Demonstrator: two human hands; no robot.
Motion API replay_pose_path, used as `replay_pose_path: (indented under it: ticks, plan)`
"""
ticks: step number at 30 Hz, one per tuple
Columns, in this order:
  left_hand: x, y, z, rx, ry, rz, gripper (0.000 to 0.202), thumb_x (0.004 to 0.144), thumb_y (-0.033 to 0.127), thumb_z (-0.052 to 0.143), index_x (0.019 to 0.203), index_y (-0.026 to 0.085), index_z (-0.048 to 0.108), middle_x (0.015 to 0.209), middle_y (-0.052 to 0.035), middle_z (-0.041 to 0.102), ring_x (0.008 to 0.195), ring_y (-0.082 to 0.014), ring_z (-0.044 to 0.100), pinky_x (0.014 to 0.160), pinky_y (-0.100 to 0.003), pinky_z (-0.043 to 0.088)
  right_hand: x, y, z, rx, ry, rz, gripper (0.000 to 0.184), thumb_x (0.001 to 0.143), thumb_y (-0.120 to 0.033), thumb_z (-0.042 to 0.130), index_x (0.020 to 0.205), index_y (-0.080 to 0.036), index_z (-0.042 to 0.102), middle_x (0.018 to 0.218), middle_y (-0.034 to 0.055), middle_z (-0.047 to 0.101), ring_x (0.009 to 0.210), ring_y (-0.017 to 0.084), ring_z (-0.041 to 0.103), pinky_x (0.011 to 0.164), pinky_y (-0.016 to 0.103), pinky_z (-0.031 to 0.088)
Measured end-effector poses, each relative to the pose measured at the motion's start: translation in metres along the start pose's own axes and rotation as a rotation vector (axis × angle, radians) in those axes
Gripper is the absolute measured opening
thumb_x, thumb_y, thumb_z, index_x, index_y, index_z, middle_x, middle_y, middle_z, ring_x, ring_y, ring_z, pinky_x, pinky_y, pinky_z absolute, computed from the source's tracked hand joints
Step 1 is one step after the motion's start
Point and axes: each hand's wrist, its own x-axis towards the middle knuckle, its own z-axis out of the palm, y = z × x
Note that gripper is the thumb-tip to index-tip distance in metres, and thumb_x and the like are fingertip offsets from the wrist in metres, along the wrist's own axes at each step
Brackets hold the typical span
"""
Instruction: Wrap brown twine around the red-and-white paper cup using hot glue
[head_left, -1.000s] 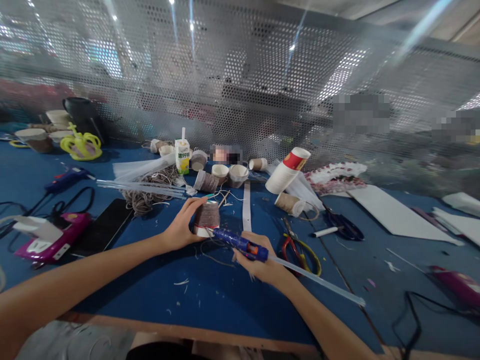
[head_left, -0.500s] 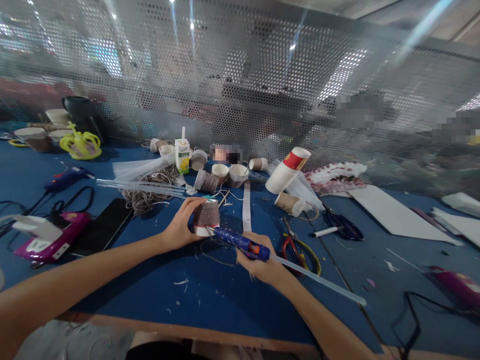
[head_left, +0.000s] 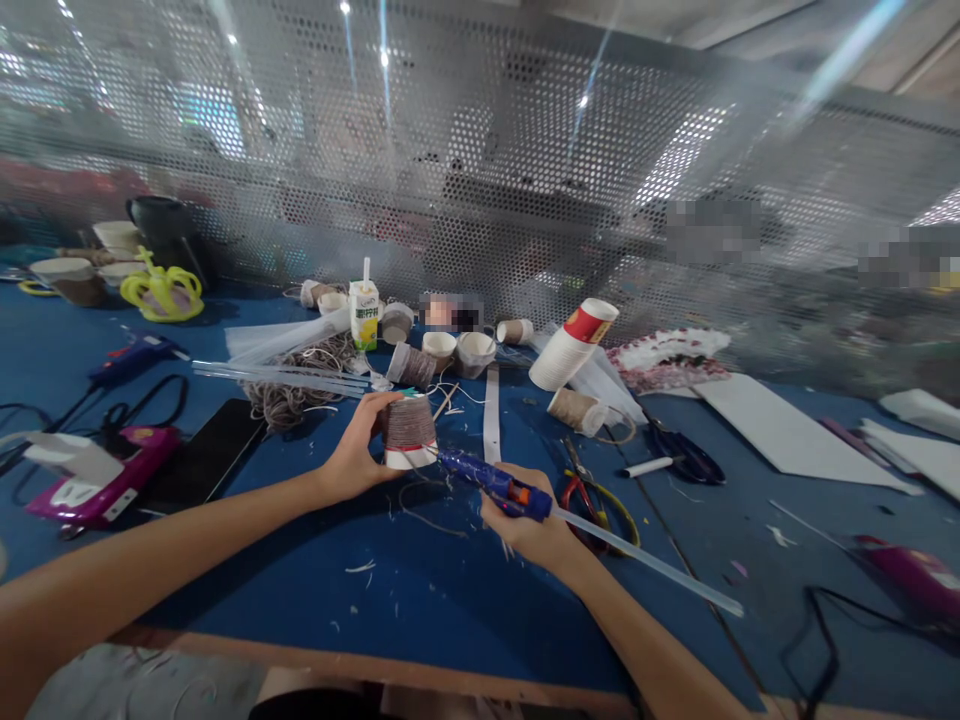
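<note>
My left hand [head_left: 358, 452] is closed round the left side of a paper cup [head_left: 409, 428] wound with grey-brown yarn. A white band with a red line shows at the cup's lower edge. In my right hand [head_left: 529, 520] is a blue glue gun [head_left: 491, 482], its nozzle pointing left at the cup's lower right side. A long clear glue stick [head_left: 652, 562] sticks out of the gun's back end. Below the cup, a loose strand of yarn [head_left: 431, 515] curls over the blue table [head_left: 420, 610].
Behind my hands lie a heap of yarn [head_left: 289, 395], several yarn-wrapped cups [head_left: 411, 365] and a drink carton [head_left: 364, 318]. Scissors [head_left: 596, 505] and a stack of paper cups [head_left: 570, 348] are to the right. A phone [head_left: 206, 455] and a second glue gun [head_left: 135, 358] lie left.
My right hand and the glue gun have drawn back slightly to the right, so the nozzle sits a little farther from the cup. The cup has shifted slightly left and up.
</note>
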Motion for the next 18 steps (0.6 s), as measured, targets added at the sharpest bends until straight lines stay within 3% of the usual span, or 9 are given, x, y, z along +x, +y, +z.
replay_pose_path:
  ticks: [18]
  plan:
    - [-0.0006,0.0019,0.0001,-0.032,0.042,0.054,0.071,0.069,0.041,0.077,0.126,0.023,0.038,0.125,-0.0130,0.044,0.119,-0.0288,0.054,0.100,-0.045,0.049,-0.0003,0.0042,-0.0044,0.112,0.015,0.128,0.024,0.071,-0.017,0.054,0.054,-0.022,0.038,0.047,-0.0043,0.048,0.039,0.010,0.047,0.040,0.022,0.036]
